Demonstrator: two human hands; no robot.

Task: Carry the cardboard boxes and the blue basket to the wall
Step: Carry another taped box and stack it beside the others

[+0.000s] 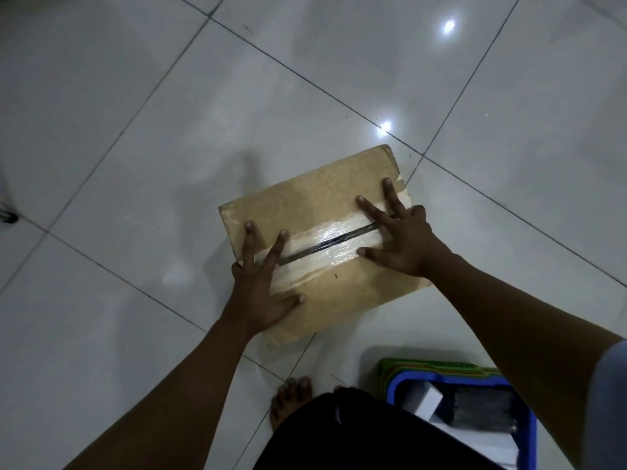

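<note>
Dark shorts [356, 435] hide part of blue basket [529, 432], cut off below.

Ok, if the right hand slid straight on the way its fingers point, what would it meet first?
Only more of the cardboard box top under the right hand, then its far edge; beyond that, bare floor, as far as visible.

Single head view: looks steeply down from above, close over tiled floor [135, 96], wearer's own forearms entering from bottom edge.
</note>
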